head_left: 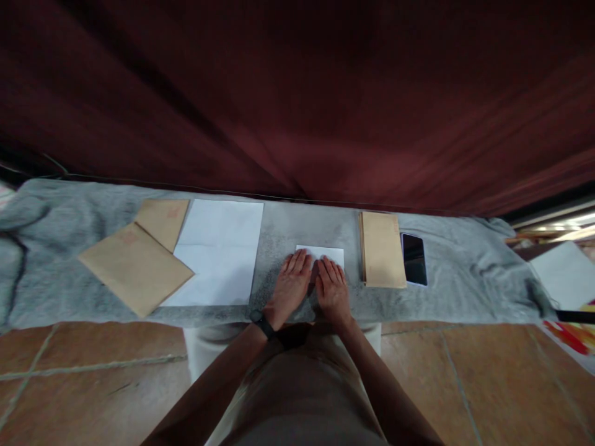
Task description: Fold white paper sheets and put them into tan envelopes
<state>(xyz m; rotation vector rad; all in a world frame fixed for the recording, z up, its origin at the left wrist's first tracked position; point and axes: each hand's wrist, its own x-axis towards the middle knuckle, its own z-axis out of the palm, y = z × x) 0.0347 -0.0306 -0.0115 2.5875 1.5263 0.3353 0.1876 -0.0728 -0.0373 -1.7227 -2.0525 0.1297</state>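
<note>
A small white folded sheet of paper [320, 251] lies on the grey cloth in front of me, partly hidden under my fingers. My left hand [292, 279], with a dark watch on its wrist, rests flat on the paper's left part, fingers stretched out. Beside it, my right hand [333, 286] presses flat on the right part. Larger white sheets of paper [223, 248] with faint crease lines lie to the left. Two brown envelopes [134, 266] overlap their left edge. To the right sits a stack of brown envelopes [383, 251].
A phone [414, 260] with a dark screen lies against the right-hand stack. Grey cloth [469, 266] covers the long narrow surface. Behind it hangs a dark red curtain [297, 111]. A white object [564, 272] stands at the far right, above the tiled floor [446, 371].
</note>
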